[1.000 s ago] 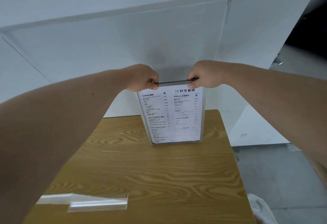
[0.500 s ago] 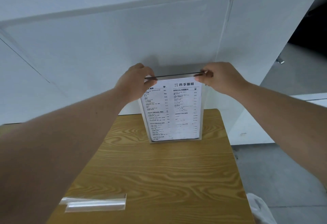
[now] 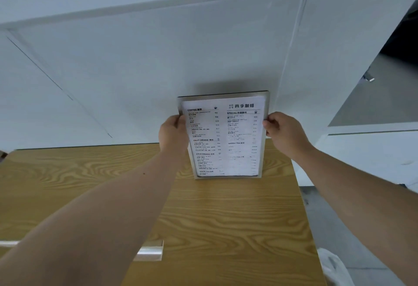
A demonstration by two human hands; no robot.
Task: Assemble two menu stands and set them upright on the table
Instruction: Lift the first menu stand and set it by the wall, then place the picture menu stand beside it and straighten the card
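A clear acrylic menu stand (image 3: 226, 136) with a printed white menu sheet inside stands upright near the far edge of the wooden table (image 3: 226, 218). My left hand (image 3: 173, 133) grips its left edge about a third of the way down. My right hand (image 3: 282, 132) grips its right edge at the same height. A second clear acrylic piece (image 3: 151, 250) lies flat near the table's front, partly hidden behind my left forearm.
A white panelled wall (image 3: 135, 70) rises right behind the table's far edge. Grey floor (image 3: 339, 229) lies to the right of the table. A white bag-like object (image 3: 334, 265) sits on the floor at the lower right.
Both hands have slid from the stand's top corners down onto its side edges. The stand's top edge now shows free, and the view has pulled back.
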